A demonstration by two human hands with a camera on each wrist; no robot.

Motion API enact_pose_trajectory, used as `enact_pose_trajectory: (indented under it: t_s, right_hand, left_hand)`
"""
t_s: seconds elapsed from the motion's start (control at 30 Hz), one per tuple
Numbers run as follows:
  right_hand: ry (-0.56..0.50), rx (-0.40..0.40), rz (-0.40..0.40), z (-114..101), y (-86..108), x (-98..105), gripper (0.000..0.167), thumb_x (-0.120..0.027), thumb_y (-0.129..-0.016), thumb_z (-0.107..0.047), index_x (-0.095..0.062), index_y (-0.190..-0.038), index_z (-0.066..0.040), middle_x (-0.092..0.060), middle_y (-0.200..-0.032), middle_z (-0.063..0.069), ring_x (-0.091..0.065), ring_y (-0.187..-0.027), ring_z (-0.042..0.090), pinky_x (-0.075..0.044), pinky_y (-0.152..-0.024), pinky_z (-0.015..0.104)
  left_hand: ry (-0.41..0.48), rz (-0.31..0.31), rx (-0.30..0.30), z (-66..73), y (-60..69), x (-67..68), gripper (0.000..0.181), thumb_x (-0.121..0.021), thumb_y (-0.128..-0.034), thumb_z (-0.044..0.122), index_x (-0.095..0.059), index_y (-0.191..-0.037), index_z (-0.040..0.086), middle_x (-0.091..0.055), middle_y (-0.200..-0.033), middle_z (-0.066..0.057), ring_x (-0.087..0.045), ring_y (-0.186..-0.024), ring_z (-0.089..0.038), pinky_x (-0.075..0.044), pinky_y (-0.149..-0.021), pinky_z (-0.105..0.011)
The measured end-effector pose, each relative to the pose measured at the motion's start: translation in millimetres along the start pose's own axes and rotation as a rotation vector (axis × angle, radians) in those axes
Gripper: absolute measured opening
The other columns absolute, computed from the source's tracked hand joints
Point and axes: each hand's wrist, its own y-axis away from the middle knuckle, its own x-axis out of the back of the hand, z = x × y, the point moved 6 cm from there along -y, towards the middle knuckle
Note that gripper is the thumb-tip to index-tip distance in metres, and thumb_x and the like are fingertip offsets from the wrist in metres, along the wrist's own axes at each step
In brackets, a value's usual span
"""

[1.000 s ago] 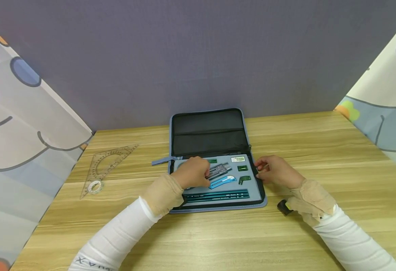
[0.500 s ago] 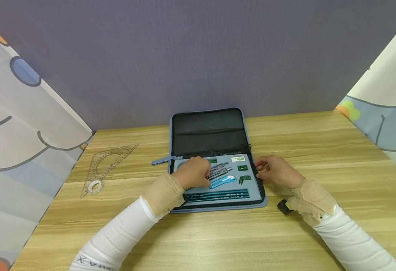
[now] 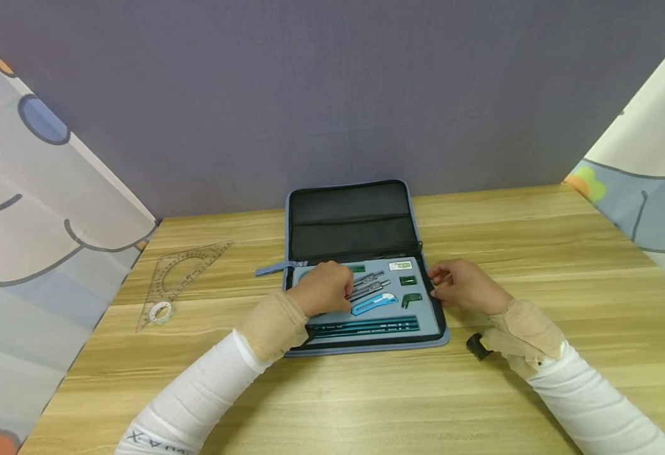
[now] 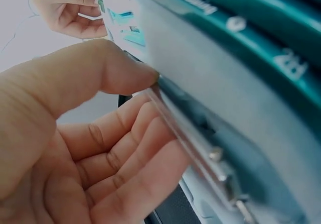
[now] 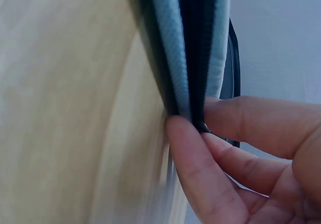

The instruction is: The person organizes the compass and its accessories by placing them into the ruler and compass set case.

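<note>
A zippered drawing-set case (image 3: 351,205) lies unfolded on the table, its grey tray filled with drawing tools. My left hand (image 3: 322,289) is over the tray's left half and pinches a slim metal compass (image 4: 193,151) between thumb and fingers. The compass's screw and pointed end show in the left wrist view; in the head view the hand hides part of it. Right of that hand lie a blue utility knife (image 3: 374,304) and, nearer the front, several green pencils (image 3: 366,327). My right hand (image 3: 466,286) pinches the case's right edge (image 5: 178,73) between thumb and fingers.
A white eraser (image 3: 400,266), a green sharpener (image 3: 408,280) and a small dark green piece (image 3: 411,299) sit at the tray's right. On the table's left lie a clear set square (image 3: 164,268) and a tape roll (image 3: 161,312). A black object (image 3: 478,345) is by the right wrist.
</note>
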Motion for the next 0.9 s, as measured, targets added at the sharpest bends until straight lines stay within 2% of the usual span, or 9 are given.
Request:
enact_pose_trajectory:
  t_s: [0.07,0.23,0.37,0.53,0.67,0.9]
  right_hand:
    - [-0.001,-0.004,0.0,0.2,0.2,0.3,0.033,-0.061,-0.083,0.006,-0.051,-0.112,0.018,-0.059,-0.096,0.023,-0.06,-0.079,0.018,-0.055,-0.062,0.029]
    - [0.01,-0.005,0.004,-0.6,0.3,0.5,0.033,-0.062,-0.083,0.005,-0.052,-0.112,0.018,-0.059,-0.096,0.023,-0.06,-0.08,0.019,-0.055,-0.062,0.028]
    - [0.017,-0.006,0.005,-0.9,0.5,0.5,0.033,-0.062,-0.084,0.005,-0.052,-0.112,0.017,-0.06,-0.096,0.023,-0.06,-0.08,0.019,-0.055,-0.062,0.028]
    - [0.019,-0.006,0.006,-0.9,0.6,0.4,0.032,-0.062,-0.083,0.005,-0.052,-0.112,0.017,-0.06,-0.096,0.022,-0.06,-0.08,0.019,-0.055,-0.062,0.028]
    - [0.015,-0.006,0.007,-1.1,0.3,0.2,0.033,-0.062,-0.083,0.005,-0.052,-0.112,0.017,-0.06,-0.096,0.023,-0.06,-0.08,0.019,-0.055,-0.062,0.028]
    - [0.013,-0.006,0.005,-1.1,0.3,0.0,0.032,-0.063,-0.083,0.006,-0.052,-0.111,0.017,-0.06,-0.096,0.023,-0.06,-0.08,0.019,-0.055,-0.062,0.028]
  left_hand:
    - [0.002,-0.004,0.014,-1.5,-0.4,-0.4,0.015,-0.074,-0.0747,0.005,-0.062,-0.069,0.01,-0.05,-0.057,0.004,-0.042,-0.053,-0.01,-0.04,-0.054,-0.024]
    - [0.014,-0.024,0.038,-3.4,-1.3,-0.8,0.008,-0.073,-0.0756,0.003,-0.066,-0.075,0.008,-0.055,-0.062,0.002,-0.046,-0.056,-0.012,-0.044,-0.059,-0.026]
    - [0.018,-0.023,0.028,-2.5,-0.5,0.3,0.008,-0.072,-0.0768,0.001,-0.067,-0.078,0.008,-0.06,-0.068,0.0,-0.051,-0.061,-0.012,-0.046,-0.064,-0.028]
    - [0.043,-0.012,0.002,0.1,1.9,0.2,0.015,-0.063,-0.079,-0.007,-0.069,-0.083,0.006,-0.065,-0.079,-0.003,-0.054,-0.068,-0.012,-0.049,-0.067,-0.027]
    - [0.044,0.007,-0.019,2.5,2.7,-0.2,0.019,-0.059,-0.079,-0.011,-0.07,-0.08,0.005,-0.064,-0.076,-0.003,-0.05,-0.066,-0.011,-0.048,-0.065,-0.026]
    - [0.047,0.012,-0.009,2.4,2.8,-0.2,0.019,-0.06,-0.0786,-0.01,-0.07,-0.08,0.005,-0.063,-0.073,-0.001,-0.052,-0.066,-0.012,-0.048,-0.066,-0.027]
